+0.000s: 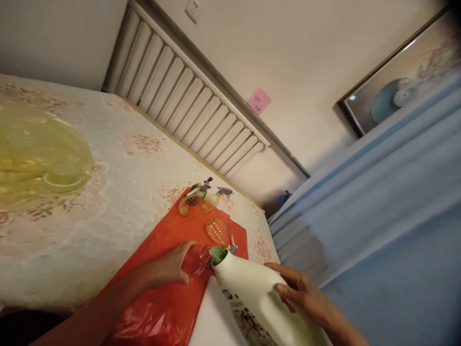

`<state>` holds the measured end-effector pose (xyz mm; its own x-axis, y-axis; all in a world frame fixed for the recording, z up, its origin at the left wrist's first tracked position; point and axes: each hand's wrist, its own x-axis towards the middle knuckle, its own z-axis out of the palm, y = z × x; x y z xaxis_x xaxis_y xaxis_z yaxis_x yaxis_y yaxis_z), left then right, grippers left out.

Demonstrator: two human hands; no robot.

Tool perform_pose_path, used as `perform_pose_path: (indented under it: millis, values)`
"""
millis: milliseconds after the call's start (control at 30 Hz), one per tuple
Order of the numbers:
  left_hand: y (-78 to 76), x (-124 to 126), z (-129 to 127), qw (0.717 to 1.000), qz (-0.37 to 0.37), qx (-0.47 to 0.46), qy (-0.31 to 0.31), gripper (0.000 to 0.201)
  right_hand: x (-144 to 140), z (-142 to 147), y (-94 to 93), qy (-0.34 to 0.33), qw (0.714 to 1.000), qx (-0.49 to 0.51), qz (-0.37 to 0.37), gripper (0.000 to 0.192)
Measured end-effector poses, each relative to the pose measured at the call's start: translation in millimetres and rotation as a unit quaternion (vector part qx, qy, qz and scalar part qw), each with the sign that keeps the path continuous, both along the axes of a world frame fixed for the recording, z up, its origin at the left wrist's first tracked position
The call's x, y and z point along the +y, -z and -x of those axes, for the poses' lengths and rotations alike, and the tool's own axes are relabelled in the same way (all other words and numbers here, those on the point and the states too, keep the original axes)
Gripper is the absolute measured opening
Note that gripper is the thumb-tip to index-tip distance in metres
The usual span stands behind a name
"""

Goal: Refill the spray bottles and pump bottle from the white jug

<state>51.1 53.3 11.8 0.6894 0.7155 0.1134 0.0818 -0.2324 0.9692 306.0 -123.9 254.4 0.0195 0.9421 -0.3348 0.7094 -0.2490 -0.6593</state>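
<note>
Left hand (180,264): grip closed around one clear bottle (197,258) over the red plastic sheet (163,240). Right hand (298,290): grip clamped on one cream jug (248,283), tilted, presumably to align its green spout (218,255) with the bottle's mouth. Tabletop (133,206): at least two spray bottles (197,196), one ridged bottle (216,231), likely grouped for reach.

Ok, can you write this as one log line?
left hand: holds bottle | right hand: holds jug | green spout: near bottle mouth | below: red plastic
</note>
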Motion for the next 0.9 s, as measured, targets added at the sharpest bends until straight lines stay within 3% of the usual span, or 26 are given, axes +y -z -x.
perform_pose_path:
  millis: [333,900]
  values:
    - [-12.7,-3.5,3.6,1.000,0.023,0.007,-0.001,0.082,1.5,-0.2,-1.8,-0.002,1.000,-0.001,0.007,0.060]
    - [-5.7,-1.9,2.6,1.000,0.026,-0.004,-0.004,0.081,2.4,-1.0,-1.8,0.001,1.000,-0.006,0.009,0.062]
